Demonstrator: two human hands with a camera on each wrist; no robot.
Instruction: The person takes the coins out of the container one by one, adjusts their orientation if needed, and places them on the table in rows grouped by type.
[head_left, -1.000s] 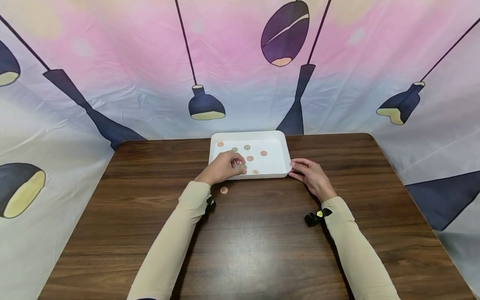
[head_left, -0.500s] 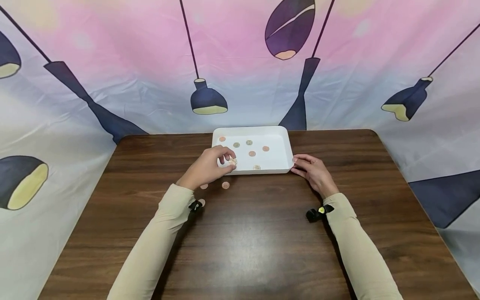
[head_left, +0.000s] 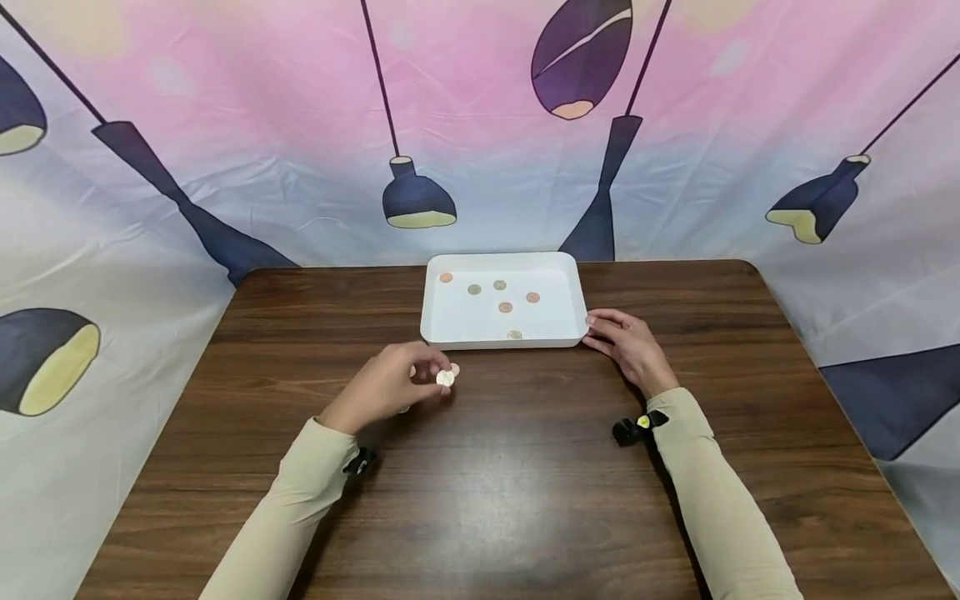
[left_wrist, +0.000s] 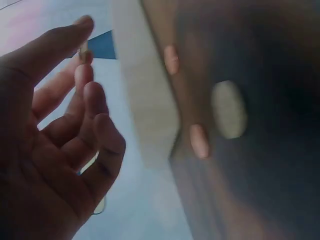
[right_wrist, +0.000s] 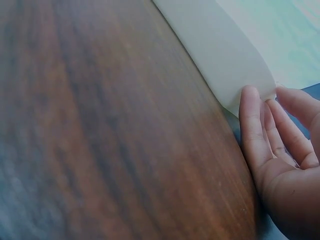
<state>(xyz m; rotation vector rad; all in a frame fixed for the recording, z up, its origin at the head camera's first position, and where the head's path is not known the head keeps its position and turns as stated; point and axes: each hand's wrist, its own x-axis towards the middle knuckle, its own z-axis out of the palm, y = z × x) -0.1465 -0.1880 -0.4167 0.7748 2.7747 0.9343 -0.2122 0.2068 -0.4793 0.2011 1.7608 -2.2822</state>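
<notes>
A pale, shiny coin point(head_left: 446, 377) is pinched between the thumb and fingers of my left hand point(head_left: 386, 386), just above the table in front of the tray; it shows edge-on in the left wrist view. The white shallow tray point(head_left: 480, 342) lies at the table's far edge. My right hand point(head_left: 633, 350) holds its near right corner, thumb against the front wall and fingers at the side, as the right wrist view also shows. Inside the tray lie several coins, among them a copper one point(head_left: 506, 307) and a duller one point(head_left: 474, 289).
On the dark wooden table point(head_left: 495, 483), a copper coin point(left_wrist: 199, 141), another copper coin point(left_wrist: 171, 59) and a larger pale coin point(left_wrist: 229, 110) lie near my left hand, partly hidden by it in the head view. A printed cloth point(head_left: 315, 100) hangs right behind the table.
My left hand has lifted a coin out of the tray's near left part and carried it left and toward me, over the table. The right hand stays at the tray's corner.
</notes>
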